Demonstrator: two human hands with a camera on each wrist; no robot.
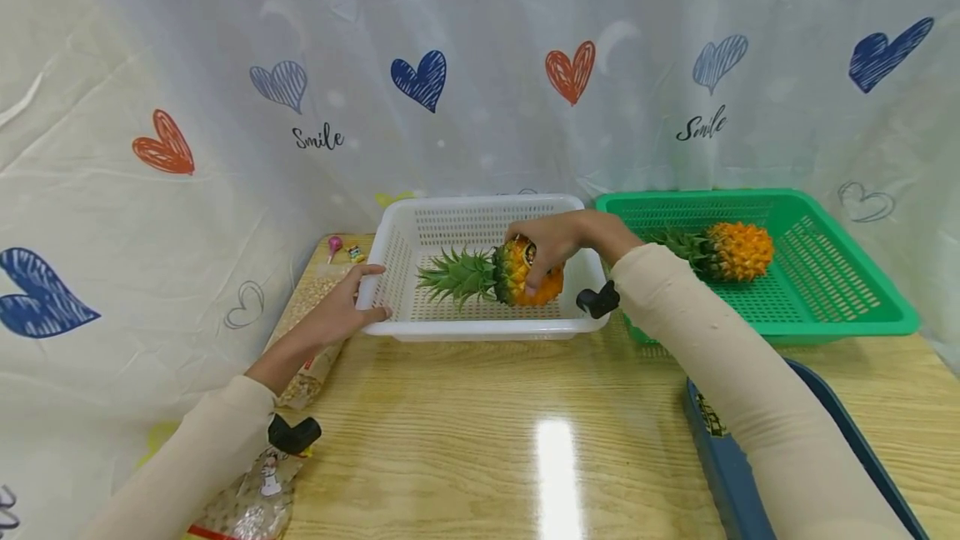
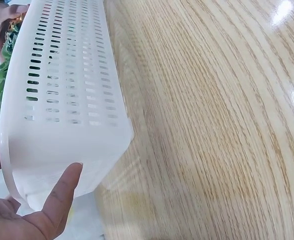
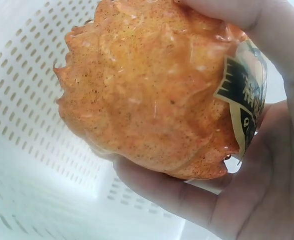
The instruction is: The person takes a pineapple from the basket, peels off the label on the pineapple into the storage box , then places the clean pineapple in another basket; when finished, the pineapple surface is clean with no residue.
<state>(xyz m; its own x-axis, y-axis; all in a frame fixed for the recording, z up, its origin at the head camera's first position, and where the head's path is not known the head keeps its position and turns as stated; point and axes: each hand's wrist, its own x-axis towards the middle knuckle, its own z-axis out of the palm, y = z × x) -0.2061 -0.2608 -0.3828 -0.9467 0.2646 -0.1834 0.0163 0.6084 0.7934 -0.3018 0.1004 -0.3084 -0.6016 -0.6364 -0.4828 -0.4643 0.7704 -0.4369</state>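
Observation:
A pineapple point(image 1: 512, 275) with a green leafy crown point(image 1: 459, 275) lies on its side in the white plastic basket point(image 1: 480, 328), crown to the left. My right hand point(image 1: 557, 240) grips its orange body from above, thumb and fingers on opposite sides. Close up in the right wrist view, the pineapple point(image 3: 142, 95) shows spiky skin and a black-and-gold label point(image 3: 244, 87). My left hand point(image 1: 347, 305) holds the basket's left end at the rim. One digit lies against the outer wall in the left wrist view.
To the right, a green basket point(image 1: 847, 328) holds another pineapple point(image 1: 741, 252). A dark blue bin point(image 1: 716, 473) stands partly under my right sleeve. Bagged goods point(image 1: 303, 386), a pink lollipop point(image 1: 334, 243) and a small wrapped item point(image 1: 356, 254) lie at left. A patterned curtain hangs behind.

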